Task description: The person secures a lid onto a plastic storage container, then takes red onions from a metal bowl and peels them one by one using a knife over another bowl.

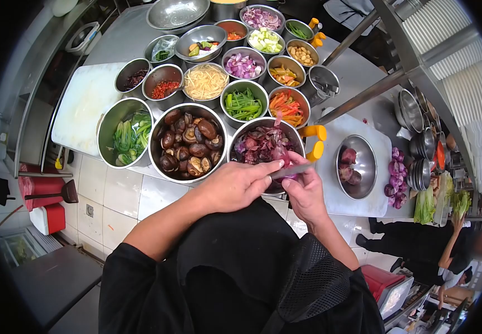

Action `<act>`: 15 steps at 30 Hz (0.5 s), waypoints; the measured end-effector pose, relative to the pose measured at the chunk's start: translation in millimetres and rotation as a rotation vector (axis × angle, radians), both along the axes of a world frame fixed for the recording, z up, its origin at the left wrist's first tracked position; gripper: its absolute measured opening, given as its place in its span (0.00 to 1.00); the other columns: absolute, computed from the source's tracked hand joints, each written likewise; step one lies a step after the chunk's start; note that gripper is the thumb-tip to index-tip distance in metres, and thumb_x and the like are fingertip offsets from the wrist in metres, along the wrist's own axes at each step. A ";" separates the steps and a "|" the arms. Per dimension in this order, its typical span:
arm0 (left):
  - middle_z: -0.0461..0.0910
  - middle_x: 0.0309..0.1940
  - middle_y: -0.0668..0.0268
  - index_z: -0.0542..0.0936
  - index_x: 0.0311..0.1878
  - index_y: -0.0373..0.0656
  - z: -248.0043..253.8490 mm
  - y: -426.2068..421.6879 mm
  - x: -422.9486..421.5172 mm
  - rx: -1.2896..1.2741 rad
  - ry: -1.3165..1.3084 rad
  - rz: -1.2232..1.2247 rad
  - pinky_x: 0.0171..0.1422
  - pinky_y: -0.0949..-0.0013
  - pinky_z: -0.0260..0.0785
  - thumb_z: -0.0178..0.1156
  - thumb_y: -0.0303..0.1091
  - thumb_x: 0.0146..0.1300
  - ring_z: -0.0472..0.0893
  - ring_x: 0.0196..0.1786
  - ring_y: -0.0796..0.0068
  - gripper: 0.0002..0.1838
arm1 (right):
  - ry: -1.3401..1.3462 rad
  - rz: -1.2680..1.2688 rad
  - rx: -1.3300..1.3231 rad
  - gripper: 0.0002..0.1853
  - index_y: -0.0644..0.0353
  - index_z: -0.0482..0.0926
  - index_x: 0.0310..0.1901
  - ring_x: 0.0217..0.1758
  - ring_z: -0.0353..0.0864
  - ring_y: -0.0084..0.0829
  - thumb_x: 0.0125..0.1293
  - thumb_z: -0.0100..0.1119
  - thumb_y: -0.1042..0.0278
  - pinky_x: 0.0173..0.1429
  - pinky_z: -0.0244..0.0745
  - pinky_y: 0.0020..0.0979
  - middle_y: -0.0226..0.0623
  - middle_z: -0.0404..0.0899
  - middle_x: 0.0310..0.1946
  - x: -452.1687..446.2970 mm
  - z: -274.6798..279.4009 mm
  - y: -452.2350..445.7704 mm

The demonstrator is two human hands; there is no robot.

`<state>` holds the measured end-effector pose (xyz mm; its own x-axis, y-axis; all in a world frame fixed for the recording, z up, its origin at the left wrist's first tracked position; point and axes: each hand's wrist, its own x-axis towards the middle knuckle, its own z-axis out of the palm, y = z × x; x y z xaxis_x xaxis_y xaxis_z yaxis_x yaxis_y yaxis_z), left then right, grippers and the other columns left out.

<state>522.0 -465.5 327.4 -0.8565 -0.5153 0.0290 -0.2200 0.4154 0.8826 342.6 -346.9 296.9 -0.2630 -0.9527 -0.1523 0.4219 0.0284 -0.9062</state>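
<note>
My left hand (pixel 241 181) is closed around a small knife, whose blade (pixel 294 171) points right across my other hand. In my right hand (pixel 306 192), the fingers are curled around a red onion, mostly hidden by the fingers and blade. Both hands meet over the near edge of a steel pot (pixel 298 136) filled with dark red onion skins (pixel 260 142). Left of that pot stands a pot of brown mushrooms (pixel 188 146). To the right, a steel bowl (pixel 358 186) on a white cutting board (pixel 330 200) holds several red onions (pixel 348 157).
Several steel containers of cut vegetables, including green strips (pixel 243 104) and red pepper strips (pixel 285 107), crowd the table beyond. Yellow handles (pixel 313 132) stick out by the pot. Peeled purple onions (pixel 397 178) line the board's right edge. A person in black (pixel 419 245) stands at right.
</note>
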 end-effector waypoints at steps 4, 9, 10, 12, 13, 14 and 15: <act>0.84 0.37 0.51 0.76 0.65 0.54 3.2 -10.5 2.3 0.133 -0.153 0.025 0.51 0.57 0.76 0.53 0.39 0.72 0.84 0.41 0.50 0.20 | 0.034 0.018 -0.037 0.32 0.65 0.62 0.68 0.64 0.72 0.28 0.61 0.57 0.83 0.70 0.66 0.33 0.37 0.70 0.61 -2.5 0.1 1.5; 0.79 0.26 0.65 0.71 0.70 0.47 -5.7 -7.9 3.2 0.416 -0.079 0.112 0.41 0.66 0.74 0.51 0.40 0.75 0.79 0.29 0.73 0.23 | -0.156 -0.010 -0.080 0.30 0.61 0.63 0.67 0.64 0.72 0.32 0.63 0.60 0.79 0.71 0.66 0.38 0.38 0.70 0.60 -4.5 -2.0 3.6; 0.79 0.27 0.64 0.70 0.70 0.46 -10.1 -4.7 2.5 0.333 -0.036 0.098 0.41 0.65 0.74 0.51 0.40 0.74 0.80 0.29 0.71 0.24 | -0.235 -0.030 -0.092 0.30 0.60 0.63 0.66 0.64 0.73 0.33 0.64 0.61 0.78 0.71 0.66 0.40 0.39 0.71 0.60 -4.3 -1.9 3.7; 0.81 0.29 0.62 0.68 0.71 0.44 -16.2 3.4 1.2 0.166 0.046 0.071 0.42 0.64 0.74 0.52 0.40 0.73 0.82 0.31 0.66 0.26 | -0.306 -0.067 -0.053 0.29 0.58 0.63 0.66 0.64 0.73 0.35 0.65 0.61 0.76 0.71 0.67 0.42 0.39 0.71 0.60 -5.2 -3.4 3.8; 0.81 0.30 0.61 0.67 0.72 0.44 -15.4 7.3 1.0 0.147 0.046 0.055 0.43 0.64 0.75 0.53 0.39 0.72 0.83 0.33 0.63 0.26 | -0.342 -0.085 -0.034 0.28 0.57 0.64 0.66 0.64 0.74 0.36 0.65 0.61 0.75 0.71 0.67 0.44 0.39 0.72 0.60 -6.0 -4.1 3.7; 0.82 0.31 0.59 0.66 0.72 0.44 -12.6 11.0 0.3 0.128 0.045 0.040 0.44 0.63 0.75 0.54 0.39 0.72 0.83 0.34 0.61 0.27 | -0.423 -0.060 -0.012 0.27 0.57 0.64 0.65 0.64 0.74 0.36 0.66 0.61 0.75 0.71 0.69 0.43 0.38 0.72 0.60 -7.8 -4.2 4.3; 0.83 0.33 0.57 0.66 0.72 0.45 -8.2 13.4 -1.0 0.110 0.045 0.024 0.45 0.62 0.75 0.54 0.39 0.71 0.84 0.35 0.58 0.28 | -0.441 -0.048 -0.007 0.27 0.57 0.65 0.65 0.65 0.74 0.36 0.66 0.61 0.75 0.70 0.70 0.43 0.38 0.72 0.60 -7.2 -3.8 3.9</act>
